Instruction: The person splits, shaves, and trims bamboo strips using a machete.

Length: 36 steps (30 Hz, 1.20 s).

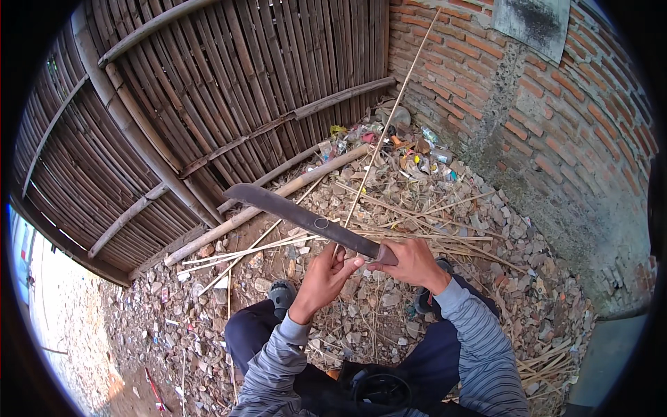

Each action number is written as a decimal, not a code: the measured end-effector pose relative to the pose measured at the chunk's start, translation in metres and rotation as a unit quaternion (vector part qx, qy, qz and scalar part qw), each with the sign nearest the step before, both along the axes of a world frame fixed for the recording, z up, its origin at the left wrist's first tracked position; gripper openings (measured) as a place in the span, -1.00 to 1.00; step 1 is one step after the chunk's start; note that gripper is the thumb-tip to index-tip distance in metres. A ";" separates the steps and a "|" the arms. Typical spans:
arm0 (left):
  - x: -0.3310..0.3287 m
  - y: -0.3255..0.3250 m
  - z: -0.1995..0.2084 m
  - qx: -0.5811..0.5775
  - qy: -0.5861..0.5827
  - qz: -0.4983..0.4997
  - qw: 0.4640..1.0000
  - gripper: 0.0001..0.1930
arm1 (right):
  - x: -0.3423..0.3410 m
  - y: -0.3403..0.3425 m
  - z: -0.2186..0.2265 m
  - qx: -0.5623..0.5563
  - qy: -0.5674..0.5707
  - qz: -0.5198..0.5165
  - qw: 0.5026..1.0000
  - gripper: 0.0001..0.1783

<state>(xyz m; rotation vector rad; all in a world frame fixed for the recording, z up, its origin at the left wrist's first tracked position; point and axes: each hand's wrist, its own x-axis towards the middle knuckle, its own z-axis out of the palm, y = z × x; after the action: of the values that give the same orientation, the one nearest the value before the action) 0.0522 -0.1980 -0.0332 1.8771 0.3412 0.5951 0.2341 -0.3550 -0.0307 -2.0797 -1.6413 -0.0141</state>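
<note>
My right hand is closed round the wooden handle of a machete. Its dark, broad blade points up and to the left, across the front of my left hand. My left hand pinches the near end of a long, thin bamboo strip. The strip rises away from me to the upper right, toward the brick wall. Where blade and strip cross, just beyond my left fingers, the blade hides part of the strip; I cannot tell whether they touch.
Cut bamboo strips lie across the stony ground beyond my feet, with more strips at the lower right. A bamboo pole lies along the slatted fence. Litter fills the corner by the brick wall.
</note>
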 end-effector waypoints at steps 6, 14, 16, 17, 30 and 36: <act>-0.002 -0.005 0.009 0.064 0.033 0.026 0.997 -0.72 | 0.009 0.004 -0.011 0.016 0.021 -0.027 0.999 -0.57; -0.003 0.002 -0.006 0.147 -0.012 0.038 0.988 -0.84 | 0.002 0.011 -0.023 0.072 -0.008 0.049 0.996 -0.62; -0.005 -0.001 -0.001 0.109 0.017 0.041 0.993 -0.88 | 0.002 0.012 -0.011 0.095 0.019 0.046 0.994 -0.65; -0.006 -0.002 0.001 0.072 0.045 0.046 0.995 -0.91 | 0.007 0.013 -0.014 0.094 0.019 0.045 0.994 -0.65; -0.005 -0.005 -0.024 0.211 0.009 0.089 0.973 -0.87 | 0.002 0.014 -0.029 -0.031 0.113 0.075 0.990 -0.54; -0.004 -0.005 -0.019 0.144 0.019 0.090 0.985 -0.96 | 0.010 0.016 -0.017 -0.042 0.138 0.032 0.989 -0.68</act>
<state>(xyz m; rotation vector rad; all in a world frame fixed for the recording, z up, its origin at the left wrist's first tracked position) 0.0478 -0.2032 -0.0519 2.1515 0.4747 0.7638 0.2440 -0.3395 -0.0478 -1.9836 -1.5602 0.3547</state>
